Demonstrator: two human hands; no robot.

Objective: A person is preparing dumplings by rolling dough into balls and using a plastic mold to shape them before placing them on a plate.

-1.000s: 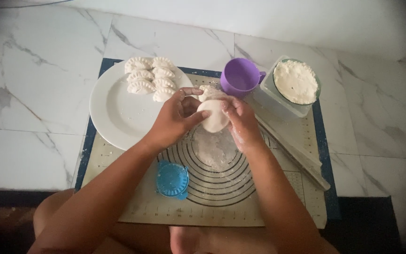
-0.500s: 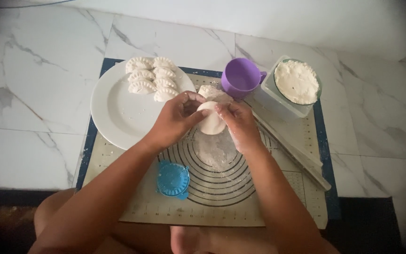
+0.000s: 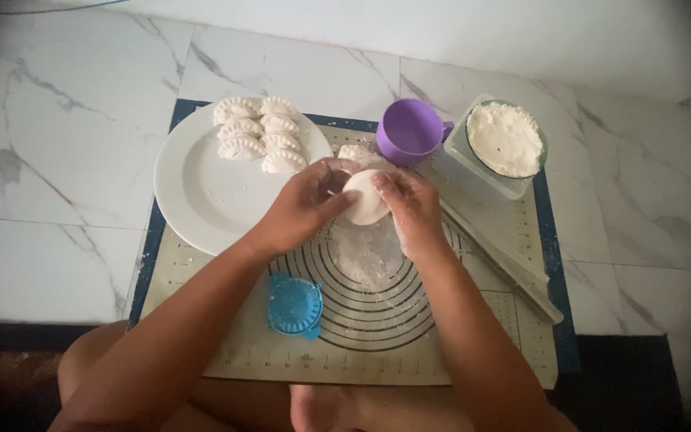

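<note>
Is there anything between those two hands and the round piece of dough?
Nothing visible. The left hand and the right hand both hold the dough piece directly, above the floured silicone mat. The blue dumpling press lies nearer the person, apart from the hands.

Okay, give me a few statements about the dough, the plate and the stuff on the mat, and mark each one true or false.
1. Both hands, left hand and right hand, hold the round dough piece. True.
2. The white plate holds no dumplings. False: several shaped dumplings lie at its far edge.
3. The purple cup stands beside the container of flour. True.
4. The blue dumpling press sits on the plate. False: it lies on the baking mat, nearer the person.
</note>
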